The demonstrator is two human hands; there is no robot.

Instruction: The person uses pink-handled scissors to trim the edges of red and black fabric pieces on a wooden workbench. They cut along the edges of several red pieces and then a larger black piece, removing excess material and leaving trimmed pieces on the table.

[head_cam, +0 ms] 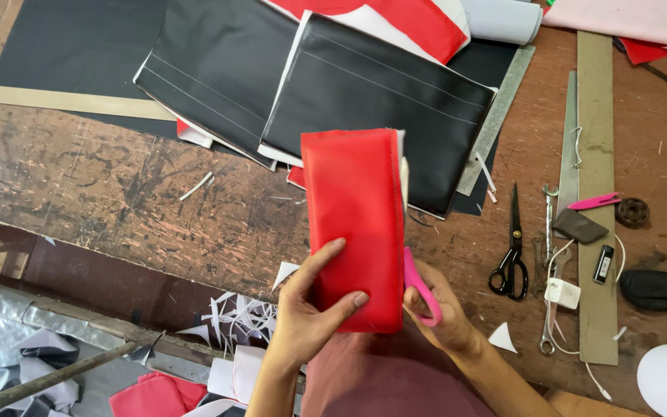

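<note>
Fingers (332, 259) of the left hand (306, 316) wrap the lower end of a red panel (353, 224), thumb across its front and the rest pressed on its face, holding it up above the near edge of the bench (117, 193). Just right of it, the right hand (445, 316) grips pink-handled scissors (420, 286), fingers closed through the loops, the blades running up along the panel's right edge, where a pale lining shows. Behind the panel, two black sheets (380, 93) with thin white lines lie overlapped near the far edge, over red and white pieces (418, 19). Toward the right edge lie black scissors (512, 255), a spanner (550, 224), a metal ruler (569, 147), a long card strip (597, 170), a pink clip (592, 203) and a white charger (563, 293) with its cable. White and black offcuts (233, 316) sit below the near edge, beside the left wrist.
</note>
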